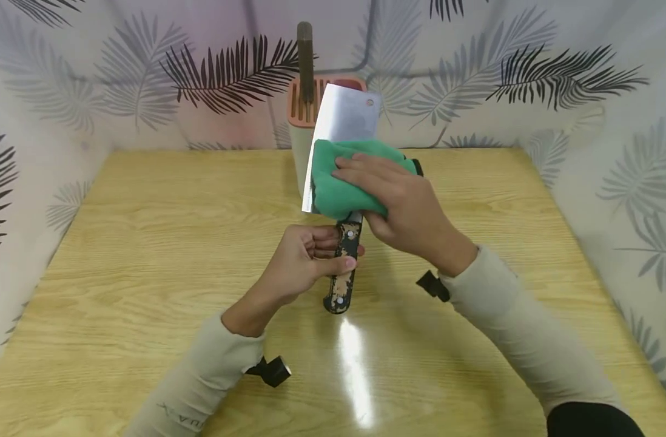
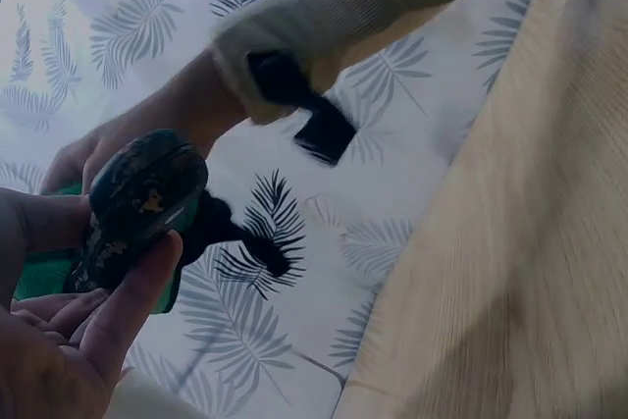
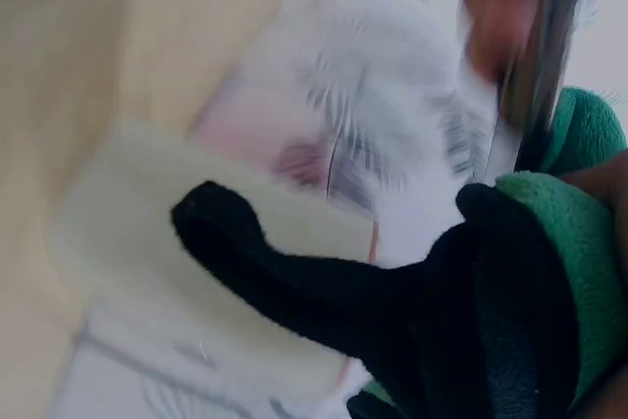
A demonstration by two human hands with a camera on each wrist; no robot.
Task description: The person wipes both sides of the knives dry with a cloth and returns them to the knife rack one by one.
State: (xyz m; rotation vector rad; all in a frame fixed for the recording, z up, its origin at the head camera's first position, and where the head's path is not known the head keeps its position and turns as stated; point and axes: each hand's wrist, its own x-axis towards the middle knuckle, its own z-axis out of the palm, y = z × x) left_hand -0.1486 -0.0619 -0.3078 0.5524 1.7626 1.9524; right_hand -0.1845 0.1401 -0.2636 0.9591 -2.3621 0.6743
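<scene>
In the head view a cleaver is held up above the table, its wide blade pointing away. My left hand grips its worn, patchy black handle, thumb across the front. Over the lower part of the blade my right hand holds a green cloth, fingers laid across it. In the left wrist view the butt of the handle shows between my left thumb and fingers. The cloth's black edging and loop hang large in the right wrist view; most of the blade is hidden there.
A pale knife block with an orange slotted top stands at the table's far edge, behind the cleaver. One dark-handled utensil stands upright in it. The wooden table meets leaf-patterned fabric at the back and sides.
</scene>
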